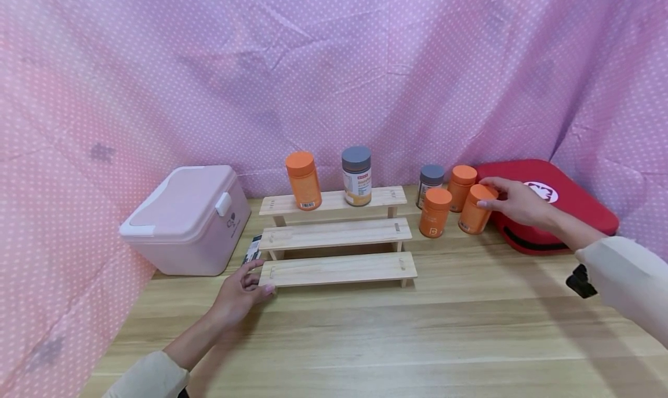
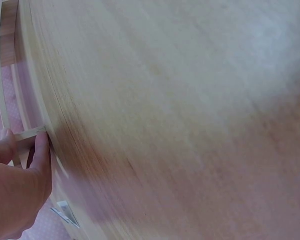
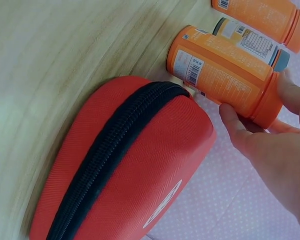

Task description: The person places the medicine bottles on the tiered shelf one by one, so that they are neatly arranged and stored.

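My right hand (image 1: 521, 202) pinches an orange pill bottle (image 1: 474, 213) around its lid, thumb on one side and fingers on the other; the right wrist view shows this bottle (image 3: 215, 75) with a barcode label. Beside it stand two more orange bottles and a grey-lidded bottle (image 1: 430, 184). At the lower left end of a three-tier wooden rack (image 1: 339, 268), my left hand (image 1: 237, 293) grips the lowest board between thumb and fingers. On the top tier are an orange bottle (image 1: 304, 183) and a larger grey-lidded bottle (image 1: 357, 177).
A pink lidded box (image 1: 195, 221) is left of the rack. A red zippered case (image 1: 548, 203) with a white emblem lies right behind my right hand. A small printed card (image 1: 253, 250) pokes out beside the rack on the wooden table (image 1: 376, 346). Pink dotted cloth (image 1: 334, 84) hangs behind.
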Motion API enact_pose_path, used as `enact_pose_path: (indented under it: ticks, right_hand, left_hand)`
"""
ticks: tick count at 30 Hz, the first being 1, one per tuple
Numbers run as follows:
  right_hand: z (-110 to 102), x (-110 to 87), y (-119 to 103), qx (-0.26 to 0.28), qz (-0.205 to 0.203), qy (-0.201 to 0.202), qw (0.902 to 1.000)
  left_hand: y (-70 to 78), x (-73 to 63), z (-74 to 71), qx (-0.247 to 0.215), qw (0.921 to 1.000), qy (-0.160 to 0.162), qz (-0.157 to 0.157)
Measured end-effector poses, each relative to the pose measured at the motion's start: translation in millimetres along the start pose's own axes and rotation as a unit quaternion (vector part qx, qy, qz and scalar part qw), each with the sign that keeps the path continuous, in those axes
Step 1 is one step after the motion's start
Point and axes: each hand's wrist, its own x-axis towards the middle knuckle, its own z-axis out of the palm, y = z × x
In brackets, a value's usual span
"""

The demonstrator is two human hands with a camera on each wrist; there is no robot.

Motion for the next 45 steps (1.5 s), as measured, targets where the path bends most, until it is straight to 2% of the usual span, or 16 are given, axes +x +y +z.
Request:
enact_pose_path:
  ticks: [10, 20, 26, 35, 42, 45]
  right_hand:
    - [-6.4, -13.4, -8.0, -0.009, -0.039, 0.056, 0.9976]
    - [-25.1, -36.8, -43.0, -0.007, -0.089, 0.074, 0.9933]
    - [-34.6, -48.8, -68.4, -0.025, -0.114, 0.085, 0.9896]
    - [-44.3, -59.4, -108.7, 0.008, -0.153, 0.056, 0.9865]
    - [-37.1, -56.7, -142.0, 0.005, -0.195, 0.029, 0.9804]
    - [-31.5, -52.9, -156.7, 0.032, -0.198, -0.003, 0.9796]
  left_hand:
    - [0.2, 0.4, -0.4, 0.007, 1.0, 0.0, -0.003]
    - [-0.7, -0.6, -1.3, 0.0, 1.0, 0.001, -0.004]
    - [-0.5, -0.1, -2.2, 0.002, 1.0, 0.0, -0.001]
    - [0.4, 1.8, -1.0, 0.012, 0.9999, 0.001, -0.006]
    - [1.3, 0.6, -1.0, 0.009, 1.0, 0.0, -0.002]
    - [1.3, 0.3, -0.6, 0.01, 0.9999, 0.001, -0.004]
